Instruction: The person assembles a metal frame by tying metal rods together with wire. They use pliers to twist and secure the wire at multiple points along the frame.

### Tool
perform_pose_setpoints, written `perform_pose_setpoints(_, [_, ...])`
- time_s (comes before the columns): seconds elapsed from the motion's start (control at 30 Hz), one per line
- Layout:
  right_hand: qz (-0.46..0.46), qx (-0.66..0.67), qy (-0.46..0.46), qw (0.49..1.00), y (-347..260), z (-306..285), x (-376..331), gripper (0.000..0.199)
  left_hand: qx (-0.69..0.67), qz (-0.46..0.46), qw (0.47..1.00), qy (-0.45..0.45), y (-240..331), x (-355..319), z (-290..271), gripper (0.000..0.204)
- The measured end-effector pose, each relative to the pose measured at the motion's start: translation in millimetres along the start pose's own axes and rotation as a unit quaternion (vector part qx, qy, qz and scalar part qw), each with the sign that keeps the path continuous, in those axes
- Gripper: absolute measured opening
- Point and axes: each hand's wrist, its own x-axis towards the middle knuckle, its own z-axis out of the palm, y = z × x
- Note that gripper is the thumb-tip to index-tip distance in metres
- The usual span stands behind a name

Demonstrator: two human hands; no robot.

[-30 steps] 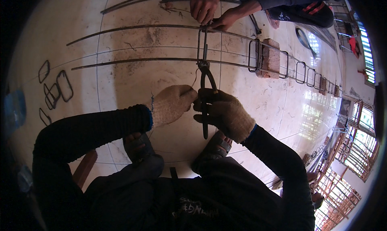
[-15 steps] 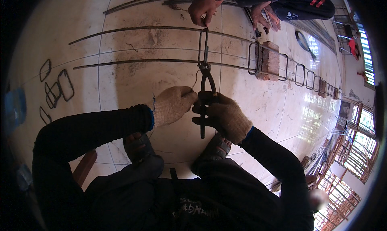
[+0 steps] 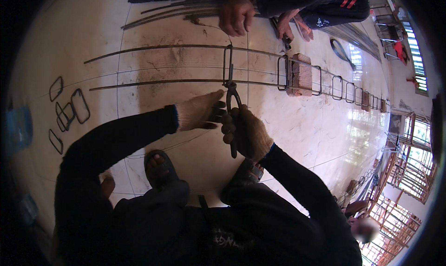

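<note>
Well left of the left fingers, at least four loose rectangular rings (image 3: 86,105) are being supported by the floor (image 3: 288,122). Ahead of both sets of fingers, two long bars (image 3: 186,80) are being crossed by one upright ring (image 3: 225,64). The left hand (image 3: 200,111), one of two gloved ones, is being held near the pincers (image 3: 231,86), its fingers apart. That single pair is being clasped by the right hand (image 3: 251,133), fingers clamped round the handles, its head being held at the nearer bar. Beyond the fingers, two hands of a co-worker (image 3: 236,17) are being lowered toward the floor. Right of the right fingers, at least three bricks (image 3: 300,75) are being spanned by the bars, with at least five further rings (image 3: 279,73) being strung along. The pale tiling is being marked by brown smudges; farthest right, daylight is being admitted through slatted windows (image 3: 415,52).
</note>
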Motion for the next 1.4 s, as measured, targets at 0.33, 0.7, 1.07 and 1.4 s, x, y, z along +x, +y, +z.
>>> perform_pose_setpoints(0.33, [-0.014,-0.459,0.095,0.883,-14.1,-9.7,-20.0,0.042,0.015,0.170,0.979,0.115,-13.9,54.8,56.6,0.032])
perform_pose_setpoints(0.7, [-0.009,-0.670,0.226,0.707,24.5,-40.1,-6.5,0.052,0.028,0.140,0.989,0.035,-23.5,69.3,33.3,0.042])
perform_pose_setpoints(1.07, [0.077,0.050,0.001,0.996,15.4,-14.2,-32.9,0.024,0.033,0.047,0.997,-0.045,-29.3,56.2,38.9,0.048])
perform_pose_setpoints(1.4, [0.154,-0.034,0.009,0.987,4.7,-40.7,-30.5,0.026,-0.209,0.044,0.977,-0.002,-28.1,63.7,63.5,0.032])
